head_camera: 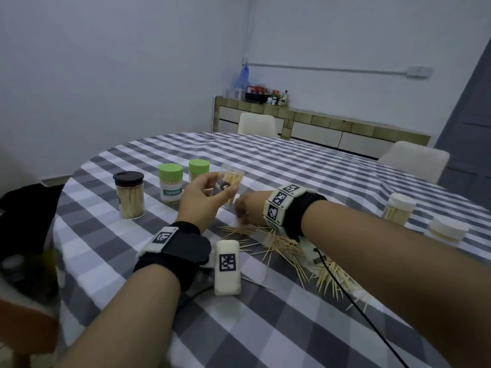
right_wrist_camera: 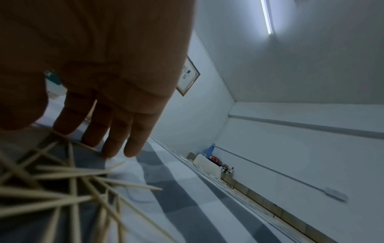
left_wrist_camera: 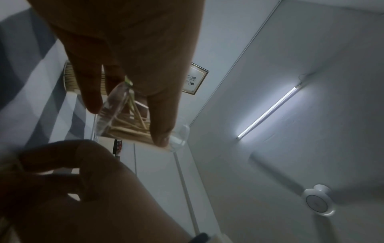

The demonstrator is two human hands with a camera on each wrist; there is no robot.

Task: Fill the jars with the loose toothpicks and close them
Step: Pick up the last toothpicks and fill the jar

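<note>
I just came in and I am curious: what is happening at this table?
A person is putting loose toothpicks into jars. The left hand holds a clear open jar, partly filled, above the checked tablecloth. The right hand reaches into the scattered pile, fingers touching toothpicks. Three closed jars stand behind.

Clear open jar (head_camera: pixel 230 185), part-filled with toothpicks, tilted, held above table. Loose toothpicks (head_camera: pixel 285 252) scattered just right of and nearer than clear jar. Left of clear jar: two green-lidded jars (head_camera: pixel 171 183), black-lidded jar (head_camera: pixel 129 194), upright, closed, full. Far right of clear jar: white-lidded jar (head_camera: pixel 398 208), low white-lidded jar (head_camera: pixel 447 229).
</note>
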